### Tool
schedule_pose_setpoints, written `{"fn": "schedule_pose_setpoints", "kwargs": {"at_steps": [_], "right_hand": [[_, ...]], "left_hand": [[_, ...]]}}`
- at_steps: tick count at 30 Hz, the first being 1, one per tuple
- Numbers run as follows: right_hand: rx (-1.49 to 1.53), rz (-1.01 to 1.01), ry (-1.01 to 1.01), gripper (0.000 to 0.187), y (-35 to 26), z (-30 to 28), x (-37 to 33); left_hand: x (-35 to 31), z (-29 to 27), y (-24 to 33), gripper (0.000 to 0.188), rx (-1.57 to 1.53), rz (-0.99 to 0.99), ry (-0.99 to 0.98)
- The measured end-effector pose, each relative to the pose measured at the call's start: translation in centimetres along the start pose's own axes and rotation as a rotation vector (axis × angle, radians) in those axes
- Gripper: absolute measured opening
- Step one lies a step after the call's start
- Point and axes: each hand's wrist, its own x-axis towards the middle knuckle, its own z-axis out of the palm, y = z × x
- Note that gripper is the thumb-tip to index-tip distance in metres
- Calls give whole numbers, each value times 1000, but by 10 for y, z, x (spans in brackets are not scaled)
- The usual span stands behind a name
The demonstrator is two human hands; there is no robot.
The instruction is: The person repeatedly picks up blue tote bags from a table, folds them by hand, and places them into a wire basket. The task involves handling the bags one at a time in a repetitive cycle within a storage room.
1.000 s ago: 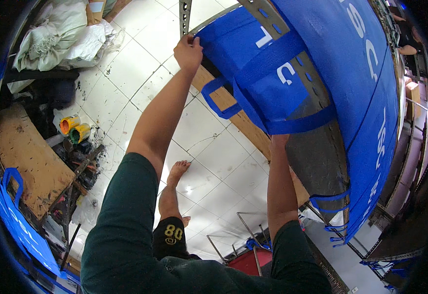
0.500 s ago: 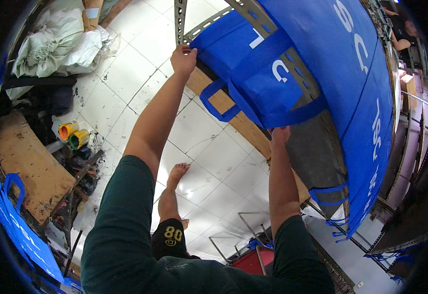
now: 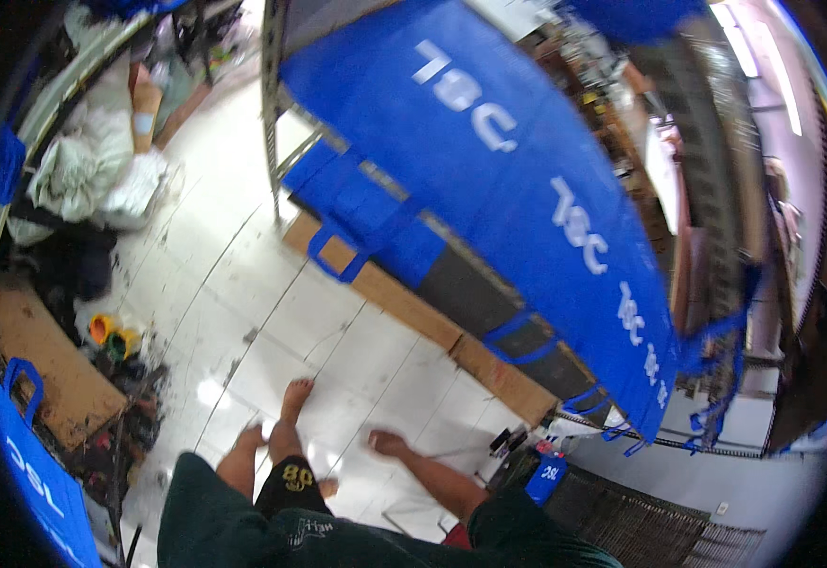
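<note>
Both my hands are low, in front of my body and away from the rack. My right hand hangs above the tiled floor, holding nothing, its fingers loosely apart. Close to my leg is my left hand, blurred and partly hidden, so its fingers cannot be read. Ahead, a blue fabric bag with a loop handle lies against the side of a slotted metal rack. A long row of blue fabric pieces with white print covers the top of that rack.
Wooden boards run along the rack's foot. To the left are white sacks, yellow cans and a brown board. Another blue printed piece hangs at lower left. A dark slatted surface lies at lower right.
Both hands have let go of the blue bag and dropped back towards my body. The view has shifted, showing more of the rack and its row of blue fabric.
</note>
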Motion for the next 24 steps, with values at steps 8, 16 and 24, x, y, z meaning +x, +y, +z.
{"fn": "schedule_pose_setpoints", "kwargs": {"at_steps": [8,16,24], "right_hand": [[-296,267,-253,57,8,48,-296],[615,198,1239,43,40,109,-388],[1190,442,1276,41,35,327,-498]], "left_hand": [[-145,-12,97,64,126,104,180],[-206,-21,182,54,450,405,451],[-232,117,224,53,517,662,251]]}}
